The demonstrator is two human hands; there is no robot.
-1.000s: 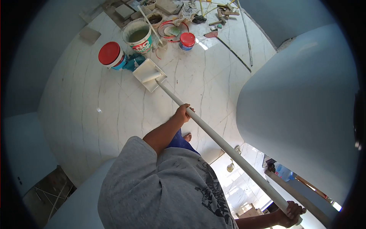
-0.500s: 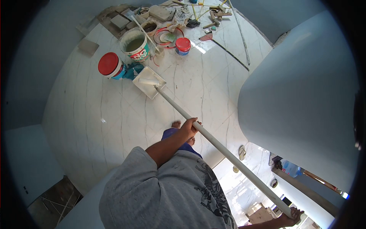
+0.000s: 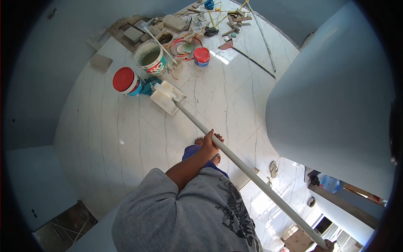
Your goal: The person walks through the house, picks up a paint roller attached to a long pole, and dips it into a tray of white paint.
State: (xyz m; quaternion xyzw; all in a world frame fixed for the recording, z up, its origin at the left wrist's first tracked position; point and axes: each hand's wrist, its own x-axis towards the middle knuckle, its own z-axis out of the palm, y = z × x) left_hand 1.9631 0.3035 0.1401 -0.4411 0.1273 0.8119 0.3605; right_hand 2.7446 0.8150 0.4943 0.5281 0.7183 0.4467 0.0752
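Observation:
A long pale pole [image 3: 252,175] runs diagonally from the lower right up to a paint roller [image 3: 164,90], which rests in a white tray [image 3: 168,107] on the floor. Around the middle of the pole, in front of my body, my left hand [image 3: 212,142] is closed. My right hand [image 3: 326,246] grips the pole's far end at the bottom right, partly cut off by the frame edge. Beside the tray stand a red-lidded bucket [image 3: 124,80] and an open bucket [image 3: 151,59] of greyish liquid, with a teal cloth between them.
A small red-lidded pot [image 3: 201,56] and a long-handled scraper [image 3: 226,45] lie beyond the tray. Tools and rubble are heaped at the back. A curved blue-grey wall [image 3: 331,92] rises on the right. Sandals [image 3: 273,169] lie near the pole.
The roller has turned within the tray, its head now pointing more toward the tray's upper edge. The view has shifted slightly, and my right hand sits lower in the frame. Both hands keep their hold.

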